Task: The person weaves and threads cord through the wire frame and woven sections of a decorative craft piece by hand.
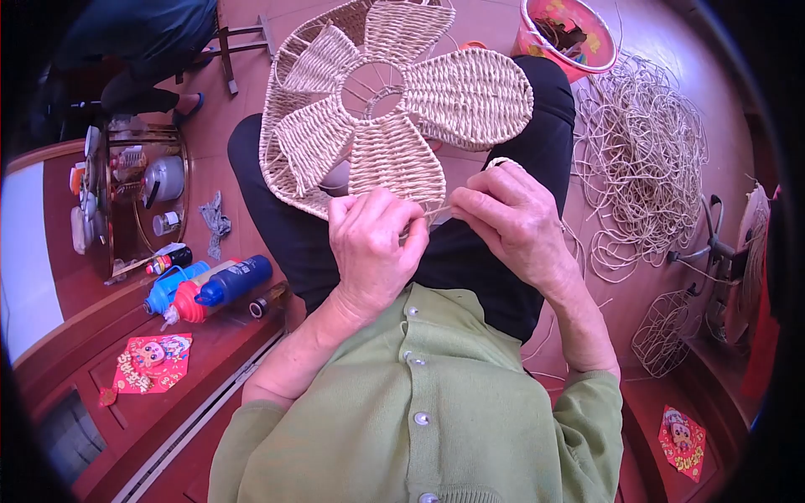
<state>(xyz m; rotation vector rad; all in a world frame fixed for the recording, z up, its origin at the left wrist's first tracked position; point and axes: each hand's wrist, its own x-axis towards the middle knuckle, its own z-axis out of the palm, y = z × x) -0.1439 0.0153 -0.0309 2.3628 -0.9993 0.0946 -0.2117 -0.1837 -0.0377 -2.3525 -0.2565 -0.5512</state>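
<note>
Head cam: woven flower basket [398, 163] sits on the dark trousers [289, 256]; left hand [379, 239] grips its nearest petal, right hand [507, 214] pinches cord [438, 211]. Looks light and springy, imo grab the petal's stiff rim.

A straw-coloured woven basket [387, 141] lies at the far middle, five broad petals around an open ring; thin cord [438, 211] extends right from the near petal.

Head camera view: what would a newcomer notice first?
Probably the woven, flower-shaped piece at top centre, the left hand touching its lowest petal and the right hand just beside. Then the big tangle of pale cord at upper right, near the pink bucket.
</note>
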